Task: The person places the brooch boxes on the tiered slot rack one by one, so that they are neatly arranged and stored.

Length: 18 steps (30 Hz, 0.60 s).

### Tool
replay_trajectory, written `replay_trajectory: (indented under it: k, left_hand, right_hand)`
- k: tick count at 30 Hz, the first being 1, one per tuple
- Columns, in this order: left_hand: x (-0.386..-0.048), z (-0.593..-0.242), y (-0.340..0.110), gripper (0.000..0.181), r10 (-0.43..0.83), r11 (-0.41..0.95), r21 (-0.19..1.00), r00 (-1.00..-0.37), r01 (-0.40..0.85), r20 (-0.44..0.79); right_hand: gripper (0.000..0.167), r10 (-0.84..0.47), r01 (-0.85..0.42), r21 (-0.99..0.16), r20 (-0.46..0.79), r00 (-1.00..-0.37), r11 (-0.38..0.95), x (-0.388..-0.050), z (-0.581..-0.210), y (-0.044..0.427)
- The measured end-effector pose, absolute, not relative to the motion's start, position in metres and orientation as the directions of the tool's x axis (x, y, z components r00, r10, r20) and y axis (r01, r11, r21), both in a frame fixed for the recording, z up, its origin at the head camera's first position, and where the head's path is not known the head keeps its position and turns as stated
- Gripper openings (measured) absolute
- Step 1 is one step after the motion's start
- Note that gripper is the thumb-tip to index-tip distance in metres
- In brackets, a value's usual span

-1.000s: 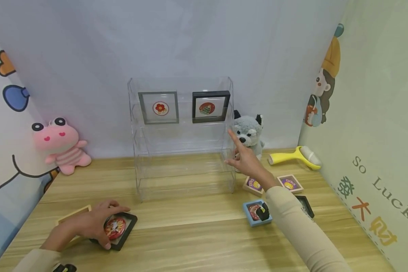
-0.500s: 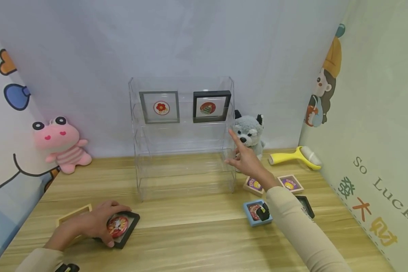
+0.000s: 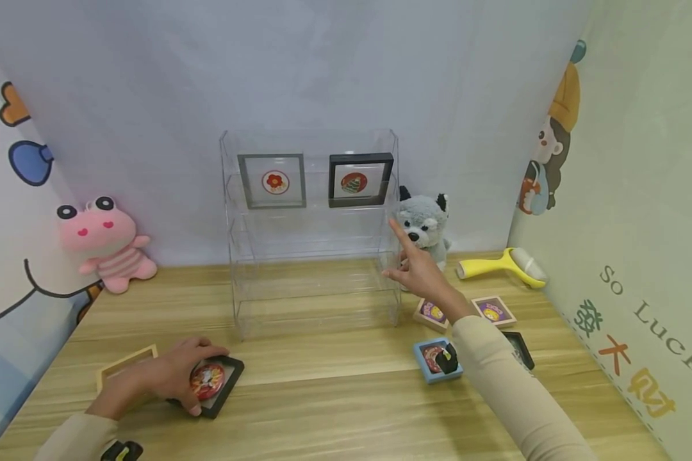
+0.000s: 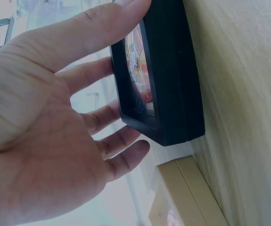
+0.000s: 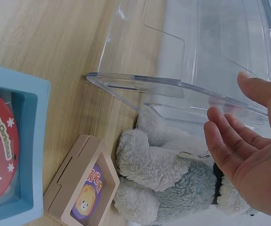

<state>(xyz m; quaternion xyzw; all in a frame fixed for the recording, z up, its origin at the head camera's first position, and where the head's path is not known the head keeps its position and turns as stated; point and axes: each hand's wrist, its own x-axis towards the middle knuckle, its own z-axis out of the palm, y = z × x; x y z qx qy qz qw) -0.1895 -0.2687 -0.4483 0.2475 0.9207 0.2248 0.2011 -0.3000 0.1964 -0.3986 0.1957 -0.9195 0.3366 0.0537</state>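
Note:
My left hand (image 3: pixel 175 372) grips a black square frame (image 3: pixel 229 379) with a round red picture, low on the left of the table; in the left wrist view the thumb lies on one side of the black frame (image 4: pixel 177 75) and the fingers on the other. My right hand (image 3: pixel 420 272) is at the right side of the clear tiered rack (image 3: pixel 317 317), fingers extended, holding nothing. In the right wrist view its fingertips are close to the rack's side edge (image 5: pixel 173 84); contact is hard to tell. A grey frame (image 3: pixel 272 203) and a black frame (image 3: pixel 360 203) stand on the top tier.
A yellow frame (image 3: pixel 128 363) lies beside my left hand. Right of the rack are a grey plush dog (image 3: pixel 425 218), two beige frames, a blue frame (image 3: pixel 421 365), a dark frame (image 3: pixel 525 349) and a yellow-handled roller (image 3: pixel 484 267). A pink plush toy (image 3: pixel 104 243) sits back left.
My left hand and the black frame it grips have shifted slightly to the right and a little back. The right hand stays at the rack's side.

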Motion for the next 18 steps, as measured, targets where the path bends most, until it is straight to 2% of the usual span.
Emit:
replay_trajectory:
  k: [10,18]
  left_hand:
    - [-0.190,-0.451,-0.265,0.095,0.555,0.757,0.533,-0.802,0.377,-0.222]
    - [-0.188,-0.449,-0.258,0.095,0.525,0.751,0.563,-0.829,0.346,-0.191]
  right_hand:
    - [0.101,-0.319,-0.391,-0.596,0.229,-0.920,0.701,-0.300,-0.399,0.196]
    - [0.100,-0.317,-0.389,-0.593,0.227,-0.921,0.705,-0.301,-0.399,0.196]
